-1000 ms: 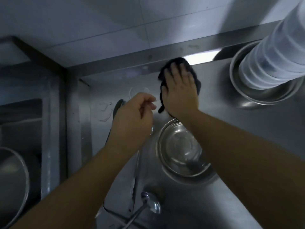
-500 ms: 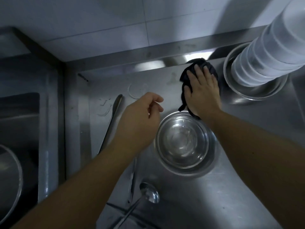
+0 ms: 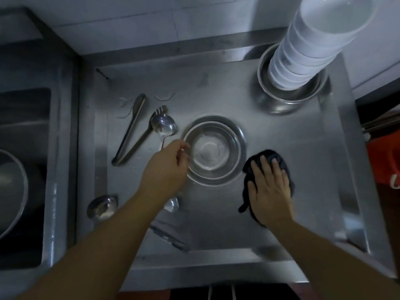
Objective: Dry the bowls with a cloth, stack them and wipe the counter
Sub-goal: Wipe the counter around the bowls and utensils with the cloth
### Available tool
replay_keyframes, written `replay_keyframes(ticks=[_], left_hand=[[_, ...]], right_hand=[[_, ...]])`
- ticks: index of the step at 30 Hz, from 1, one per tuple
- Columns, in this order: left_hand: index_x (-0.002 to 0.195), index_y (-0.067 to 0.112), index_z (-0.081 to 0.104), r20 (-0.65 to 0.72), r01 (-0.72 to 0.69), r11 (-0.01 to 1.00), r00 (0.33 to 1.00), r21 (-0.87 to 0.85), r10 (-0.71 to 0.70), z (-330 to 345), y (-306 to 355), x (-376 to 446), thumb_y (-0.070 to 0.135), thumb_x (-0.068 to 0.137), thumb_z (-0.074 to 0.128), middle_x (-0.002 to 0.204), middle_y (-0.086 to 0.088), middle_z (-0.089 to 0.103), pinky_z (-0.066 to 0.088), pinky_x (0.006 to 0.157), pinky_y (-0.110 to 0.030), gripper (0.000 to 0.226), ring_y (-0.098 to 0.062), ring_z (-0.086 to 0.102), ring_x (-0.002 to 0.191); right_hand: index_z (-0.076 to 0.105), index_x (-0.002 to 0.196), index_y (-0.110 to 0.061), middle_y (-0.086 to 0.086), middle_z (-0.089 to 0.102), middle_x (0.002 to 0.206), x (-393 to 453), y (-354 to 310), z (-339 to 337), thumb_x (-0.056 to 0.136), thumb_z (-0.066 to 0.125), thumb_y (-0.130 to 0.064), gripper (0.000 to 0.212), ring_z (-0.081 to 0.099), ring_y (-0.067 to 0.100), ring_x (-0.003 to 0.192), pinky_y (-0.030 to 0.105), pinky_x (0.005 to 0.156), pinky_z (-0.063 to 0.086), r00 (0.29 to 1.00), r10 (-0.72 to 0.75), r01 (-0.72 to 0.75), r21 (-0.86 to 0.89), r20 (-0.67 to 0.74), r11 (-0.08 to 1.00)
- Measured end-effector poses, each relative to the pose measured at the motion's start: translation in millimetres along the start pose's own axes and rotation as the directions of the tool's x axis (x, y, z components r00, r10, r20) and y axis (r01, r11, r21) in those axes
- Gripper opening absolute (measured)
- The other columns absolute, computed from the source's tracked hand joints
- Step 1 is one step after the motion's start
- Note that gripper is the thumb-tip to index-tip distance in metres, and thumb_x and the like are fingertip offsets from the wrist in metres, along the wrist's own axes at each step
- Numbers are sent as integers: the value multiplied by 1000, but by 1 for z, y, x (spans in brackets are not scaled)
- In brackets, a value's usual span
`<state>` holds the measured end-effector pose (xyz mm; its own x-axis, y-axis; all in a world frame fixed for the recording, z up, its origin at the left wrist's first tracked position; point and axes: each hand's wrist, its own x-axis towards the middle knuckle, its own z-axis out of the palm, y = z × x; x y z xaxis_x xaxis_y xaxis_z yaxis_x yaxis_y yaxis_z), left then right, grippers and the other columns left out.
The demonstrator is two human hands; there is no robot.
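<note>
a kitchen: steel counter [image 3: 270, 131] beside a sink [image 3: 23, 169], stacked white bowls [image 3: 311, 44], ladles [image 3: 162, 126].

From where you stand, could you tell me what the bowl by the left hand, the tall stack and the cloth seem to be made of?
Metal bowl: likely stainless steel, shiny, mirror-like glints.
Stack of white bowls: glossy white, probably ceramic or melamine; cannot tell which.
Dark cloth: soft fabric, matte, crumpled under the right hand.
</note>
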<state>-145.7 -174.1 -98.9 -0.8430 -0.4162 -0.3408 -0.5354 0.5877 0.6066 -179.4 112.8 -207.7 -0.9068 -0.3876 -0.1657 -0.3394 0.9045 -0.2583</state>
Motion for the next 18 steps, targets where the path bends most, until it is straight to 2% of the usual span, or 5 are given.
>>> replay_keyframes(ticks=[5,8,11,16,18], left_hand=[[121,34,62,25,143,987,989,67,-145,5,-18,-62,24,103,50,88,5,74,60,73,-45,24,-15,68,73],[124,28,64,15,243,962,969,128,-247,5,-35,-98,23,103,50,84,4,67,56,74,-38,26,-19,65,76],[124,27,63,32,309,931,947,193,-320,2,-53,-128,25,104,50,97,-3,72,57,80,-41,24,-27,68,86],[122,21,63,44,393,888,909,238,-414,-2,-90,-165,23,103,50,89,-3,67,51,70,-37,23,-26,64,80],[125,20,63,48,425,873,893,237,-448,-6,-104,-176,22,104,49,97,-4,70,49,68,-34,25,-24,61,79]], right_hand=[[38,164,-15,9,28,173,-65,-13,4,108,33,-41,62,24,35,160,52,128,19,980,-113,122,-51,162,991],[39,163,-14,9,29,172,-92,-22,1,106,29,-42,63,26,36,159,52,128,20,959,-164,178,-44,232,983],[37,163,-14,9,25,173,-114,-29,-2,104,27,-44,67,25,37,159,55,128,24,920,-232,256,-38,315,966],[7,170,-20,4,-10,176,-125,-52,-11,106,33,-49,75,-7,32,163,51,131,-2,828,-158,231,-72,538,970],[20,168,-16,11,7,177,-121,-69,-20,104,46,-43,75,6,36,163,52,130,3,837,-103,195,-118,537,974]])
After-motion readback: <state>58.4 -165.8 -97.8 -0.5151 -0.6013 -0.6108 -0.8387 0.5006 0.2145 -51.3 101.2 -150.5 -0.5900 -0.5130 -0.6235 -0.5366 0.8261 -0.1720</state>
